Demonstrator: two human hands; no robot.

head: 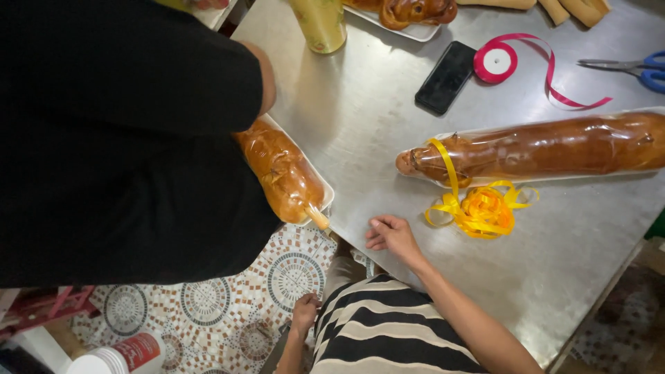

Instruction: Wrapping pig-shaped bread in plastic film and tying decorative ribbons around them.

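My right hand (390, 234) rests on the near edge of the steel table (360, 118), fingers loosely curled, holding nothing. Just to its right lies a tangle of yellow ribbon (483, 210). One strand runs up around the end of a long glazed bread loaf (547, 149), which is wrapped in clear film on a white tray. My left hand (305, 312) hangs low beside my striped shirt, over the tiled floor. I cannot tell whether it grips anything.
A person in a black top (125, 138) stands close at the left, with a second wrapped loaf on a tray (284, 173) against their body. Farther back lie a black phone (447, 76), a pink ribbon spool (496, 61), blue-handled scissors (634, 69), a yellow-green roll (320, 24) and more loaves.
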